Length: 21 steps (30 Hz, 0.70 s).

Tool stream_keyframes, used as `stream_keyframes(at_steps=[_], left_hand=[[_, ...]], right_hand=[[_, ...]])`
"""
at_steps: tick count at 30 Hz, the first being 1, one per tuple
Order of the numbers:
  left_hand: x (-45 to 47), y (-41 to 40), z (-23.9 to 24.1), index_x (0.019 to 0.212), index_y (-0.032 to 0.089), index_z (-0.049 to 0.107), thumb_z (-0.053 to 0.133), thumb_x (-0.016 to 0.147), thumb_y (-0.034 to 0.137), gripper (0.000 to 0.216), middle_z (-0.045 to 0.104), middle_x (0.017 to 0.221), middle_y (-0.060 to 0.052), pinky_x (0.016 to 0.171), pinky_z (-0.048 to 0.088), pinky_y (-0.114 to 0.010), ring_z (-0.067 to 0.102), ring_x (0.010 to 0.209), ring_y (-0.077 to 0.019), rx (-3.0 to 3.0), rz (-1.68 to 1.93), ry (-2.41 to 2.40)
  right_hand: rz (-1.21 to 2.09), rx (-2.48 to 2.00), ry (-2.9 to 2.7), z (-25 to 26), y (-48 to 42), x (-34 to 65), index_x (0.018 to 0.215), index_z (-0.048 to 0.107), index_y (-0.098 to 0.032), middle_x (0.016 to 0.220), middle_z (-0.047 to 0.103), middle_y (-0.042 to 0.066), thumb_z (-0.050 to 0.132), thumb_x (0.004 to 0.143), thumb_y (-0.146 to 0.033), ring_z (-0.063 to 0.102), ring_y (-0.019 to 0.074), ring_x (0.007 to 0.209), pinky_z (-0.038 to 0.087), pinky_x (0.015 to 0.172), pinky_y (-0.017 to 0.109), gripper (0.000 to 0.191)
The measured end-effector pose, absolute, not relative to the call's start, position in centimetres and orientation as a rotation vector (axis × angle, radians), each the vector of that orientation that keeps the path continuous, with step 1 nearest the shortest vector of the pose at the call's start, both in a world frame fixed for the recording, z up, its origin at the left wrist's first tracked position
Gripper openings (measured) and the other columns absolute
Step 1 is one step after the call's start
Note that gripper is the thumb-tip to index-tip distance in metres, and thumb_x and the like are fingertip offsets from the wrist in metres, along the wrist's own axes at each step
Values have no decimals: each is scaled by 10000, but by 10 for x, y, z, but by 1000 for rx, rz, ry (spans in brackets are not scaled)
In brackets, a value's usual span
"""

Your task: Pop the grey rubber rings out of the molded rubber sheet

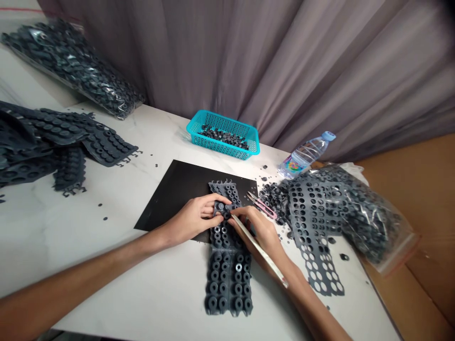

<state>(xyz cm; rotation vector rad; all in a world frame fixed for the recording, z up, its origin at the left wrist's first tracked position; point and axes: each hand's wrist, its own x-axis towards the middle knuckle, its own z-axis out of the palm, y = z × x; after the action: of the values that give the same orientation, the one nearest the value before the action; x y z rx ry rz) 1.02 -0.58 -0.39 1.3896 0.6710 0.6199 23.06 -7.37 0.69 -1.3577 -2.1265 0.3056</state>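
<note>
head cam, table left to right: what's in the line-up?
stacked rubber sheets → left hand → rubber strip → right hand, gripping a pale tool → water bottle → clear bag of rubber parts

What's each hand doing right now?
Left hand: fingers on the rubber strip; grip cannot be told.
Right hand: closed on a thin pale stick.

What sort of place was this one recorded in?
Likely a small workshop bench for hand-finishing moulded rubber parts: stacked rubber sheets, a teal basket of loose rings, and clear bags of more pieces on a white table.
</note>
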Motion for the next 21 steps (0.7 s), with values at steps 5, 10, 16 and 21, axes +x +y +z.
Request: stream_keyframes(at_steps=[5,10,16,21], left_hand=[[11,-6,-2,1288,165,639,686,894,197,398,771,1075,-67,1002,550,-393,757,1043,-238,1405,624,685],[11,-6,-3,1278,161,649,696,891,218,395,765,1063,-60,999,559,-393,753,1025,-231,1411,647,687],[11,-6,-5,1298,160,644,692,899,228,408,757,1090,-60,998,558,-387,750,996,-214,1435,651,706],[12,-6,-2,1323,148,623,689,896,229,440,758,1115,-80,1007,550,-407,750,1033,-234,1419,643,716]], right_hand=[[313,-1375,-2123,7,-73,230,1163,634,-226,990,726,63,591,1051,-303,687,189,825,559,720,287,142],[254,-1378,-2124,2,-71,228,1292,596,-233,1007,726,67,560,1064,-331,694,195,839,567,716,293,251],[228,-1326,-2127,3,-71,227,1314,589,-233,1003,712,70,557,1065,-301,695,208,895,569,769,309,260],[298,-1358,-2077,7,-73,228,1158,641,-220,939,712,51,592,1049,-304,659,175,749,558,712,297,146]])
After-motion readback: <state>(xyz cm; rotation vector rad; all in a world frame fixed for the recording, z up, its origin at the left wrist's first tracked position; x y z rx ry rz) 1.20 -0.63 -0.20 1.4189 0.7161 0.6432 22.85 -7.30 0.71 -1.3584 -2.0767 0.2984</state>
